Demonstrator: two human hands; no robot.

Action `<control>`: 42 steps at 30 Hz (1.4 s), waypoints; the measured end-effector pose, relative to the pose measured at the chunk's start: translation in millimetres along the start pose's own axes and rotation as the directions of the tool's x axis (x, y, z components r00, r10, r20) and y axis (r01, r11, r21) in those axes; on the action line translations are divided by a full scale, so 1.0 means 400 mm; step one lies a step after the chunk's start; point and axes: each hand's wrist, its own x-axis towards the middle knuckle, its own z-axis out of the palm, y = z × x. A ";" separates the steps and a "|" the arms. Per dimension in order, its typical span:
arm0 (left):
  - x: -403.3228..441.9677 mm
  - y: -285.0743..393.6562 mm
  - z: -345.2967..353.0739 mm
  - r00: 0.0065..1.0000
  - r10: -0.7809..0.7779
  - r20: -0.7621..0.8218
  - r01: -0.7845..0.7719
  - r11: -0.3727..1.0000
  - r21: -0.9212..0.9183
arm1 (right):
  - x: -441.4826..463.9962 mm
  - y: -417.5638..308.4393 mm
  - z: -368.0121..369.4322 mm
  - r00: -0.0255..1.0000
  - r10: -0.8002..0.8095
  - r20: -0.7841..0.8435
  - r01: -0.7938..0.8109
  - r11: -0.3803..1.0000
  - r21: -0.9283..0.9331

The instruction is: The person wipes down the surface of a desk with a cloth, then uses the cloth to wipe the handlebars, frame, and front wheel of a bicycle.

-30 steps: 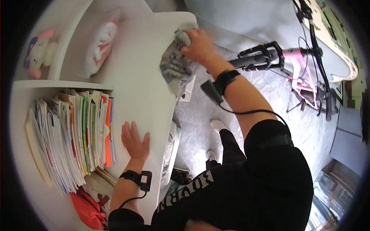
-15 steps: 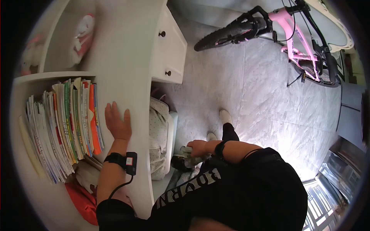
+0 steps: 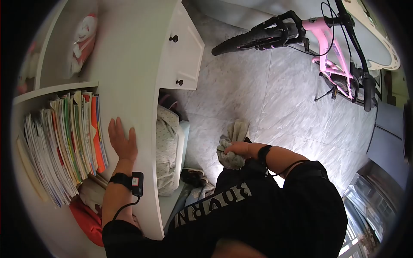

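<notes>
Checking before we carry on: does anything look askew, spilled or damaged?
Slightly untidy: the books on the shelf have edges that don't line up, and a red item lies crumpled near them. No spill or damage shows around the left hand on the white top.

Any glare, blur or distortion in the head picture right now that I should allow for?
Head view: strong fisheye bowing, dark corners; white glare on the floor toward its lower right; pink-and-white item at far left blurred; left hand and the cloth in the right hand readable.
</notes>
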 end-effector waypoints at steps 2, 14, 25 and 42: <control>0.001 0.006 -0.008 1.000 -0.014 0.020 0.014 1.000 0.011 | 0.000 0.002 -0.007 0.995 0.044 0.089 -0.043 0.999 -0.013; 0.002 0.018 -0.021 0.999 -0.036 0.037 0.037 0.999 -0.017 | -0.112 -0.144 0.020 0.971 -0.068 0.229 0.079 0.996 -0.042; 0.013 0.025 -0.020 0.997 -0.075 0.036 0.075 0.997 0.014 | -0.145 -0.204 0.141 0.939 -0.271 0.214 0.336 0.861 -0.383; -0.010 0.003 0.022 0.986 -0.053 -0.159 0.048 0.998 -0.034 | -0.300 -0.114 0.128 0.920 -0.385 0.079 0.368 0.914 0.173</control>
